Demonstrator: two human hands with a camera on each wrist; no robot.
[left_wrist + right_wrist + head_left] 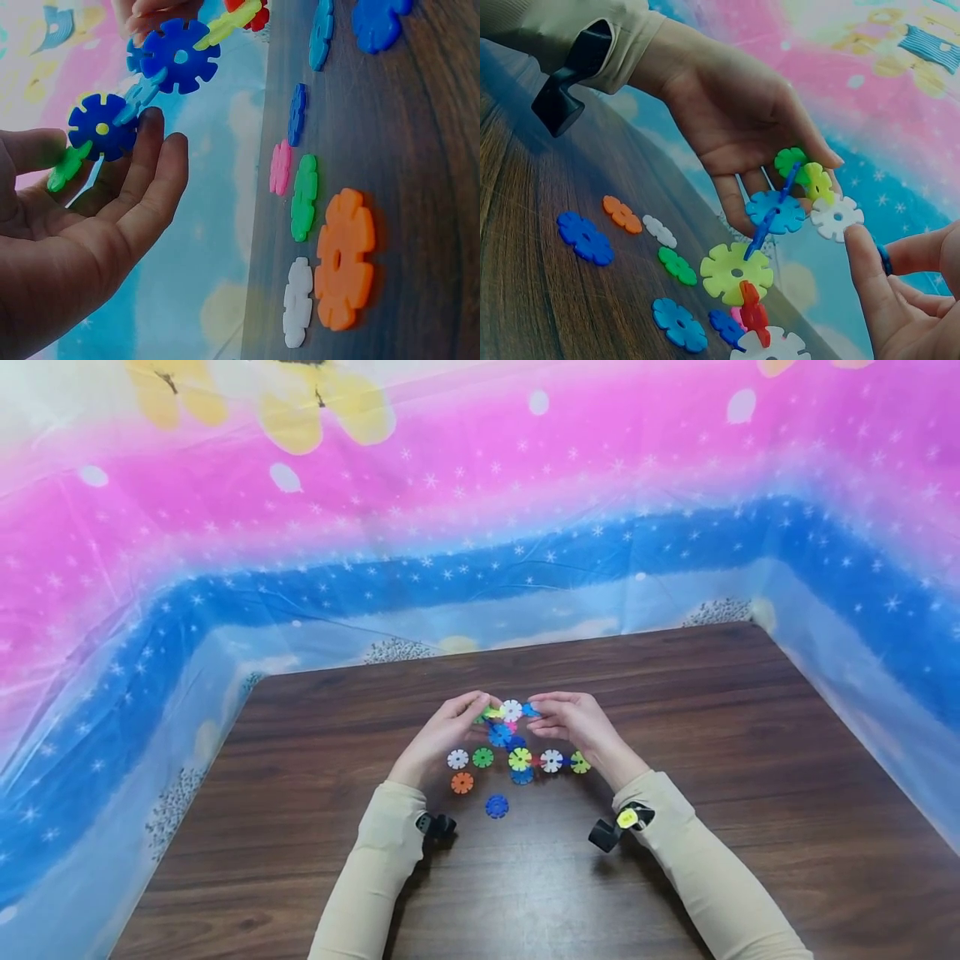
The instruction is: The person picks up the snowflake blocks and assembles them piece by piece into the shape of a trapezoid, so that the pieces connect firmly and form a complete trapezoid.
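Note:
Both hands hold up a chain of interlocked notched plastic discs over the table. My left hand [448,727] grips the chain's upper end, its thumb at a green disc [69,166] beside a dark blue disc [103,127]. A yellow disc [820,182] and a white disc [838,217] extend from that green end. Between its fingertips, my right hand [577,722] pinches a blue disc [885,259] edge-on, right at the white one. Below, the chain runs through a light blue disc [776,212], a larger-looking yellow disc [736,273] and a red disc [754,313].
Loose discs lie on the brown wooden table [315,827]: a white disc [457,759], a green disc [482,757], an orange disc [462,783], a blue disc [497,807] and several others. A patterned cloth [480,527] hangs behind the table's far edge.

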